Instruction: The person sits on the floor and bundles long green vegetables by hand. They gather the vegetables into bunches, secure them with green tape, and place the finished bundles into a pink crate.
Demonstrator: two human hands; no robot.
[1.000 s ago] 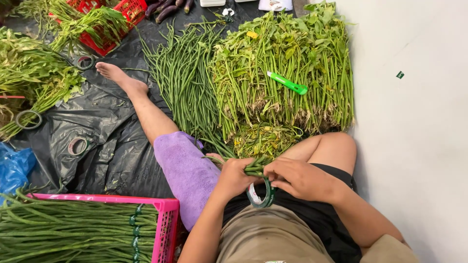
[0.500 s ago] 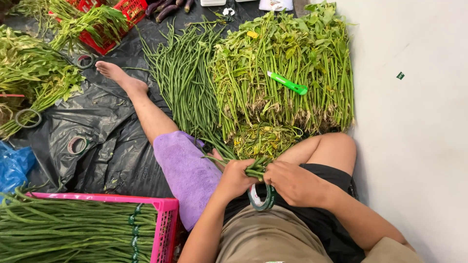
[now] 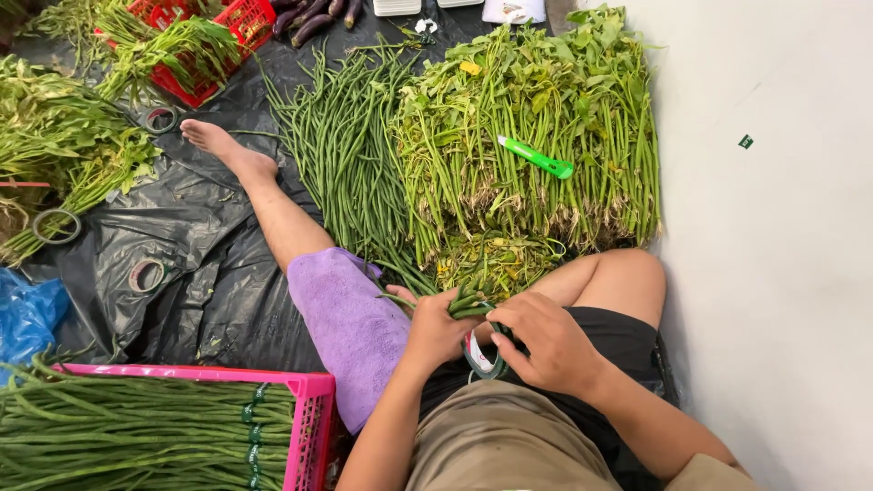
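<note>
The person sits on the floor with one leg stretched out over a black plastic sheet (image 3: 209,273) and a purple cloth (image 3: 350,318) draped across the thigh. The left hand (image 3: 441,329) is closed around a small bundle of long beans (image 3: 468,302), its fingers (image 3: 473,333) curled tight about the stems, just above the lap. The right hand (image 3: 546,344) sits beside it, touching a roll of green tape (image 3: 482,359) that hangs between the two hands just under the bundle; its fingers (image 3: 506,347) seem to pinch the roll's rim, though the grip is partly hidden by the hand itself.

Ahead of the knees lies a broad pile of leafy green stalks (image 3: 536,136), with a green utility knife (image 3: 536,158) resting on top of it. To the left of that pile, a loose heap of long beans (image 3: 346,145) spreads over the plastic sheet. Near the person's left elbow stands a pink crate (image 3: 309,427) filled with tied bean bundles. A red basket (image 3: 227,27) with more greens is at the far left, a few dark eggplants (image 3: 309,18) lie near it, and two spare tape rolls (image 3: 147,275) rest on the sheet. A blue bag (image 3: 27,314) shows at the left edge
</note>
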